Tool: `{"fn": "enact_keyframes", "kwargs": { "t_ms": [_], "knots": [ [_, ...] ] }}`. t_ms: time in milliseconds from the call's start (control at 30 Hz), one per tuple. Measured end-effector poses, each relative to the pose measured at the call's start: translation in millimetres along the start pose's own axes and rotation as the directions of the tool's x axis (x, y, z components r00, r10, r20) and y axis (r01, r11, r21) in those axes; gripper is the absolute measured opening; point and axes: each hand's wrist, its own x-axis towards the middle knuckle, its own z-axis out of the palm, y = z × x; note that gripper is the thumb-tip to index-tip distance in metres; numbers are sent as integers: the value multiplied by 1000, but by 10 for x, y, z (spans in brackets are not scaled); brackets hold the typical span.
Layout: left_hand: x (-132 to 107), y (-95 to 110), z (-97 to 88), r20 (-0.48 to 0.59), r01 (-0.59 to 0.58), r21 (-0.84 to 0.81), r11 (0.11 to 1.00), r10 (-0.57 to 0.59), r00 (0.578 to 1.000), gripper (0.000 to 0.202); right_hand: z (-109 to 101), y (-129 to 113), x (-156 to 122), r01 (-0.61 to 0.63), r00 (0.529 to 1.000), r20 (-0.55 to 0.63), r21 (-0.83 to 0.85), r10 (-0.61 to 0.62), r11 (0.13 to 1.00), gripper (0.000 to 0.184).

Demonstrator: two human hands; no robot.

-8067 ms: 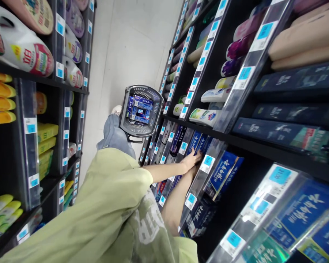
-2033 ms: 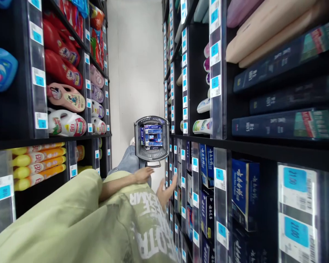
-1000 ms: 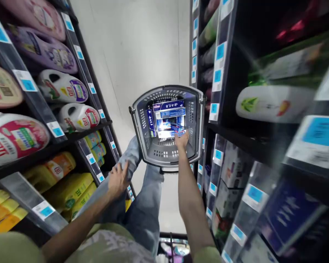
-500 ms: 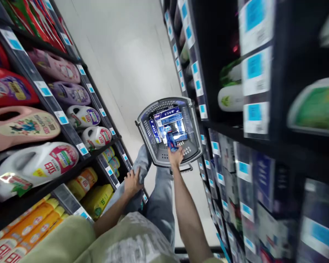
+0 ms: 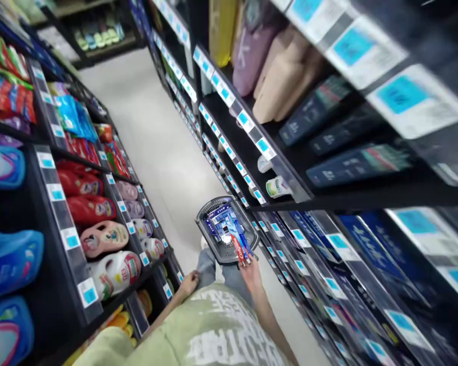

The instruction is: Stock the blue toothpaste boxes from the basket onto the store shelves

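My right hand (image 5: 251, 273) grips the lower end of a red and blue Colgate toothpaste box (image 5: 238, 245). The box slants up over the near rim of a dark shopping basket (image 5: 208, 241) on the floor in front of my legs. Inside the basket lie dark blue and white printed boxes (image 5: 216, 219), partly covered by the toothpaste box. My left hand (image 5: 189, 282) hangs beside my left leg with its fingers curled in and nothing visible in them.
Shelves of detergent bottles (image 5: 114, 272) line the left side. At the right, a tall black shelf (image 5: 248, 206) carries bottles and boxes behind price tags. Between them the pale floor (image 5: 156, 137) runs to a far shelf (image 5: 107, 53).
My right hand has drawn back towards me with the toothpaste box, now at the basket's near rim. My left hand has come off my knee. The view has tilted up along the aisle.
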Motion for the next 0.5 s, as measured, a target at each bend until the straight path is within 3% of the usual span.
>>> {"fn": "enact_keyframes", "kwargs": {
  "t_ms": [133, 300, 400, 500],
  "knots": [
    [-98, 182, -169, 9, -37, -135, 990, 39, 999, 43, 366, -89, -161, 23, 993, 107, 187, -44, 982, 30],
    [-111, 604, -335, -79, -236, -397, 887, 224, 971, 54, 730, -5, -445, 46, 950, 296, 177, -97, 983, 32],
    [-96, 868, -360, -205, -381, -500, 778, 321, 925, 66, 737, 155, -625, 98, 917, 384, 43, -107, 994, 27],
    [-103, 1065, -225, -350, -463, -628, 625, 304, 886, 56, 567, 247, -696, 124, 914, 404, -166, -48, 978, 31]
  ]
}}
